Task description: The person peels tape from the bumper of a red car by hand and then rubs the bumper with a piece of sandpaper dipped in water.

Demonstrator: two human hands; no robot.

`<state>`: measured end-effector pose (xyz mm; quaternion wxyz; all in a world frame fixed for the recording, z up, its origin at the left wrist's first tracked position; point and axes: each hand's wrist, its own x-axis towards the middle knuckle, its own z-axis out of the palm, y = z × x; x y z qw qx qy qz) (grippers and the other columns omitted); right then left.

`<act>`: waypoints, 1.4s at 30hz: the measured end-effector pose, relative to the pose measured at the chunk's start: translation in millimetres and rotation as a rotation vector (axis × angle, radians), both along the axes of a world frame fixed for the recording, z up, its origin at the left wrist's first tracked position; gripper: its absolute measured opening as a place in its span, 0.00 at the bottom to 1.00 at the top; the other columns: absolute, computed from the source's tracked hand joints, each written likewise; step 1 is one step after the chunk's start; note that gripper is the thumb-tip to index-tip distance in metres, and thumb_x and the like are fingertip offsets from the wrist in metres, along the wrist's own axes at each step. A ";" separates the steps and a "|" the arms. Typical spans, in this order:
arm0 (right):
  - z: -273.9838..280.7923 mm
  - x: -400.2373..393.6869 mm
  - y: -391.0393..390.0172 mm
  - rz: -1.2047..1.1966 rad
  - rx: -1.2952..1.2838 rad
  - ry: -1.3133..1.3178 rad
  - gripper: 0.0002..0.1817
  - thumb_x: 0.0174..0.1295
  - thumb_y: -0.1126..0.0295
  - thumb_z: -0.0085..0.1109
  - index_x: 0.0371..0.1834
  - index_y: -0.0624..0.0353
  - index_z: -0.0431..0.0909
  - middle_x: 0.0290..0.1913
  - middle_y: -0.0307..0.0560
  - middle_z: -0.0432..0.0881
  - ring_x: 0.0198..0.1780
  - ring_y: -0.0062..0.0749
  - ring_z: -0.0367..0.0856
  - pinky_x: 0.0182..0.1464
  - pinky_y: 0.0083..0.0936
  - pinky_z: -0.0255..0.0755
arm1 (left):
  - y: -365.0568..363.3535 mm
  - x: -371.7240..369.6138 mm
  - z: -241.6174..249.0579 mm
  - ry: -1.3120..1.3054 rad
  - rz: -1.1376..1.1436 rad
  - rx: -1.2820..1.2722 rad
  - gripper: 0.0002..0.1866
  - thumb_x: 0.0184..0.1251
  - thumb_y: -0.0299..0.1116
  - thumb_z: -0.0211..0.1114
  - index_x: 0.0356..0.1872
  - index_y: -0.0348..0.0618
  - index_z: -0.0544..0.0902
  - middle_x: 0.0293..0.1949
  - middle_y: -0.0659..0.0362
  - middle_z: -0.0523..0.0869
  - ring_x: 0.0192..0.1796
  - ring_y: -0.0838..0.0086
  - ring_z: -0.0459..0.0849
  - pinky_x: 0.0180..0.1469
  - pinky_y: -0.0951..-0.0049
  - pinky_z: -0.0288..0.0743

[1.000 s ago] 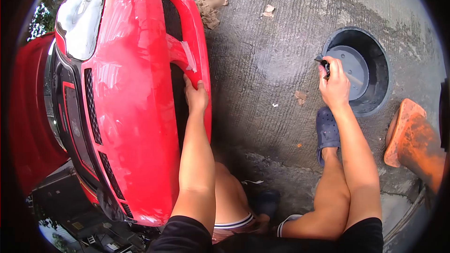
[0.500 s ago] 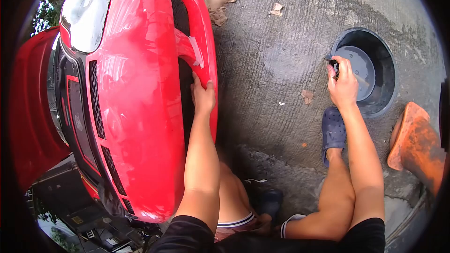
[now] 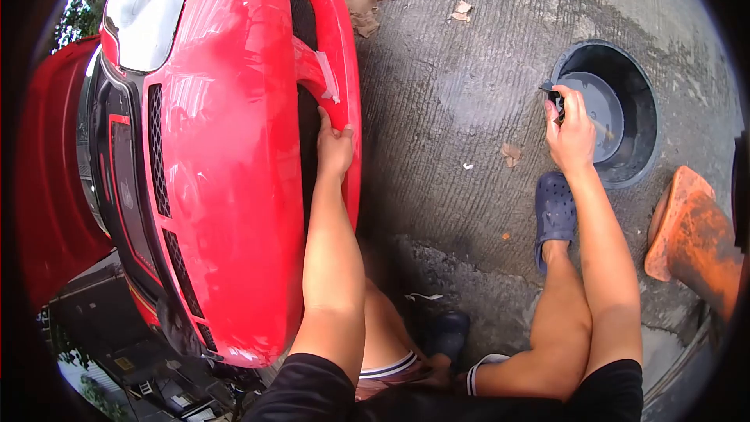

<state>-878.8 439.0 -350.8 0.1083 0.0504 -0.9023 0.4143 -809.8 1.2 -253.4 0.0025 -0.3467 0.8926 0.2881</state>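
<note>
On the left, the red front bumper (image 3: pixel 234 164) of a car shows pale, patchy sanding marks and a strip of tape (image 3: pixel 328 78) near its lower opening. My left hand (image 3: pixel 336 152) grips the bumper's lower lip, fingers curled at the edge of the dark opening. Over the near side of a black bucket (image 3: pixel 655 121), my right hand (image 3: pixel 573 133) is closed around a small black object (image 3: pixel 556 100), mostly covered by my fingers. Greyish water (image 3: pixel 598 113) lies in the bottom of the bucket.
An orange, worn traffic cone (image 3: pixel 695 234) lies on its side at the right. Crumpled brown paper (image 3: pixel 366 6) and smaller scraps litter the rough concrete (image 3: pixel 445 55). My foot in a blue clog (image 3: pixel 555 207) rests just below the bucket.
The view has shifted slightly, so most things sit a little higher in it. Both hands keep nearly the same places and grips.
</note>
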 end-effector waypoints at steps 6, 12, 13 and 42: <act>0.7 -0.8 1.3 -0.003 0.020 0.035 0.18 0.74 0.68 0.68 0.64 0.51 0.77 0.56 0.49 0.85 0.52 0.58 0.90 0.49 0.49 0.84 | -7.4 5.3 -15.3 -0.011 -0.106 -0.221 0.46 0.79 0.32 0.69 0.89 0.32 0.54 0.28 0.54 0.84 0.35 0.62 0.87 0.49 0.59 0.83; 0.8 -0.2 0.1 -0.006 -0.011 -0.027 0.18 0.75 0.68 0.68 0.65 0.51 0.77 0.56 0.49 0.85 0.52 0.58 0.90 0.49 0.49 0.84 | -11.7 4.8 -10.6 -0.005 -0.078 -0.092 0.47 0.79 0.33 0.69 0.90 0.33 0.52 0.26 0.56 0.81 0.31 0.67 0.83 0.43 0.61 0.81; 0.0 -1.1 0.2 -0.005 -0.010 -0.029 0.18 0.75 0.68 0.68 0.65 0.51 0.77 0.56 0.49 0.85 0.52 0.58 0.90 0.50 0.49 0.84 | -12.0 3.9 -7.2 -0.017 -0.067 -0.051 0.47 0.79 0.33 0.69 0.90 0.33 0.52 0.26 0.57 0.80 0.30 0.69 0.81 0.42 0.62 0.80; 1.8 -0.2 1.0 -0.005 -0.015 0.021 0.17 0.74 0.69 0.68 0.63 0.51 0.78 0.56 0.48 0.85 0.54 0.57 0.89 0.50 0.49 0.83 | 3.7 10.2 -11.3 0.122 -0.018 -0.002 0.49 0.78 0.25 0.69 0.92 0.39 0.48 0.25 0.69 0.70 0.27 0.83 0.67 0.34 0.78 0.69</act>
